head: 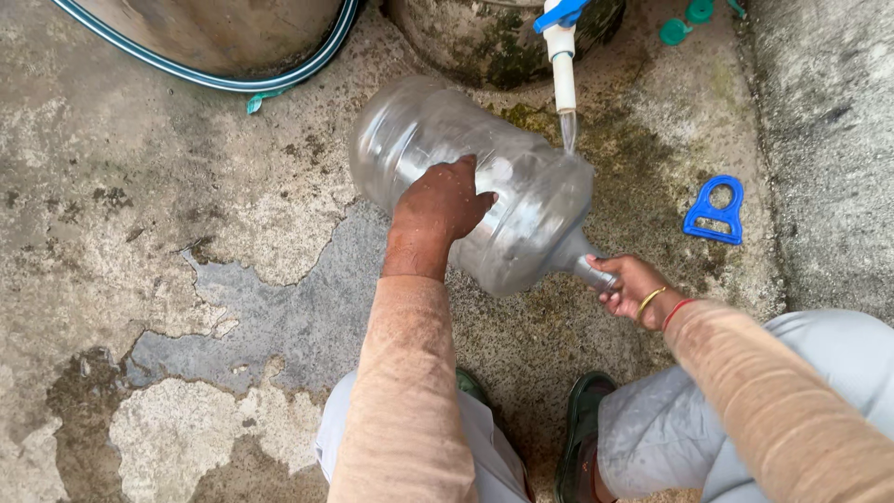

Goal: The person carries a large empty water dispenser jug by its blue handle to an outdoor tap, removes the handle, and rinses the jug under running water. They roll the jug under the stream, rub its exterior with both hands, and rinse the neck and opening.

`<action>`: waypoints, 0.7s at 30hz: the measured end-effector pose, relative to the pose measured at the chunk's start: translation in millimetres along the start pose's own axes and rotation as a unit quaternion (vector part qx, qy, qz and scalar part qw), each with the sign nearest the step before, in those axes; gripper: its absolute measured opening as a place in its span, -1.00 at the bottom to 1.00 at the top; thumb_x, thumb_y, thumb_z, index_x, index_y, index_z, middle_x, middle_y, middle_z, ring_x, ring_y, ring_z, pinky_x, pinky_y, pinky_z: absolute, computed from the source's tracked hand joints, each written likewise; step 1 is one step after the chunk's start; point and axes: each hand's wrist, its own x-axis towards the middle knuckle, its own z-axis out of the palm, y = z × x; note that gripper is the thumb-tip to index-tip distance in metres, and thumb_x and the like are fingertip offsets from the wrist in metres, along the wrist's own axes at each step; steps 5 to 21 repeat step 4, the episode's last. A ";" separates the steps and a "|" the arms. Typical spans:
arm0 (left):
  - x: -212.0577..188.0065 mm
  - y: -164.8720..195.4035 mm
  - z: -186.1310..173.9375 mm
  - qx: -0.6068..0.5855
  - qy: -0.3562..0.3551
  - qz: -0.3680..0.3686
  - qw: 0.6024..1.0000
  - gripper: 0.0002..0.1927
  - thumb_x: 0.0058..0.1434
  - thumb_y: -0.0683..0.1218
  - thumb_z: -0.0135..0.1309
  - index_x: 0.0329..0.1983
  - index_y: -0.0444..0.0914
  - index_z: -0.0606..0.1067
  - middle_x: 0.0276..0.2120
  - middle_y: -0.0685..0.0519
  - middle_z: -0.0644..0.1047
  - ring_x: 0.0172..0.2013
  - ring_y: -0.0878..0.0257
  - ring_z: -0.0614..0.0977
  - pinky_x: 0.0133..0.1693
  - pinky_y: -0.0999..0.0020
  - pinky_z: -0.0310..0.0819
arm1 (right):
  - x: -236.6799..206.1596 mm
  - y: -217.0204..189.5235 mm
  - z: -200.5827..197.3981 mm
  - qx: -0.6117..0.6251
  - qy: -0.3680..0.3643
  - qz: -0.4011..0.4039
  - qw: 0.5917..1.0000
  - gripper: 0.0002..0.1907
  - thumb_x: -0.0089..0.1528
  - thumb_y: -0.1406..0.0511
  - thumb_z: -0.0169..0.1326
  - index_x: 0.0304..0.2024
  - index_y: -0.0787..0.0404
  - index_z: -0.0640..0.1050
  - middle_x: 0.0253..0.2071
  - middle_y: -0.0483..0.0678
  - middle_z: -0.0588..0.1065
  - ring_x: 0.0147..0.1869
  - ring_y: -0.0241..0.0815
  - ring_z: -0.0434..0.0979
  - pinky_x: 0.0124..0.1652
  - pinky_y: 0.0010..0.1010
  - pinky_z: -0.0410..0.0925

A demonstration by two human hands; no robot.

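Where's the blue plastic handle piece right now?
In the head view, the blue handle piece lies flat on the concrete floor at the right, beyond the right hand and right of the clear water jug under the tap.

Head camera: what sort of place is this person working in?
Probably an outdoor washing spot in a yard. The floor is rough, stained concrete with a wet patch, a white tap with a blue handle runs water beside a mossy tank, and both hands hold a large clear water jug under it.
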 end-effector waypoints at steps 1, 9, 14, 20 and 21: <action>-0.2 0.2 0.0 -0.001 -0.007 -0.009 1.000 -0.35 0.24 0.16 0.17 0.35 -0.12 0.35 0.05 -0.17 0.57 0.07 -0.08 0.61 0.05 -0.01 0.53 | -1.8 2.2 1.7 0.038 -0.009 0.016 0.999 -0.64 0.16 0.08 0.16 -0.08 0.10 0.57 -0.38 -0.02 0.48 -0.52 -0.37 0.32 -0.60 -0.62 0.17; -1.3 0.0 2.1 -0.012 -0.013 -0.012 1.000 -0.37 0.25 0.13 0.17 0.35 -0.11 0.36 0.06 -0.17 0.58 0.07 -0.09 0.62 0.06 -0.02 0.52 | -6.2 10.1 6.6 0.071 -0.009 0.028 0.997 -0.57 0.22 -0.03 0.16 -0.07 0.10 0.48 -0.37 0.01 0.48 -0.51 -0.35 0.31 -0.59 -0.61 0.18; -1.3 0.0 2.1 -0.012 -0.013 -0.012 1.000 -0.37 0.25 0.13 0.17 0.35 -0.11 0.36 0.06 -0.17 0.58 0.07 -0.09 0.62 0.06 -0.02 0.52 | -6.2 10.1 6.6 0.071 -0.009 0.028 0.997 -0.57 0.22 -0.03 0.16 -0.07 0.10 0.48 -0.37 0.01 0.48 -0.51 -0.35 0.31 -0.59 -0.61 0.18; -1.3 0.0 2.1 -0.012 -0.013 -0.012 1.000 -0.37 0.25 0.13 0.17 0.35 -0.11 0.36 0.06 -0.17 0.58 0.07 -0.09 0.62 0.06 -0.02 0.52 | -6.2 10.1 6.6 0.071 -0.009 0.028 0.997 -0.57 0.22 -0.03 0.16 -0.07 0.10 0.48 -0.37 0.01 0.48 -0.51 -0.35 0.31 -0.59 -0.61 0.18; -1.3 0.0 2.1 -0.012 -0.013 -0.012 1.000 -0.37 0.25 0.13 0.17 0.35 -0.11 0.36 0.06 -0.17 0.58 0.07 -0.09 0.62 0.06 -0.02 0.52 | -6.2 10.1 6.6 0.071 -0.009 0.028 0.997 -0.57 0.22 -0.03 0.16 -0.07 0.10 0.48 -0.37 0.01 0.48 -0.51 -0.35 0.31 -0.59 -0.61 0.18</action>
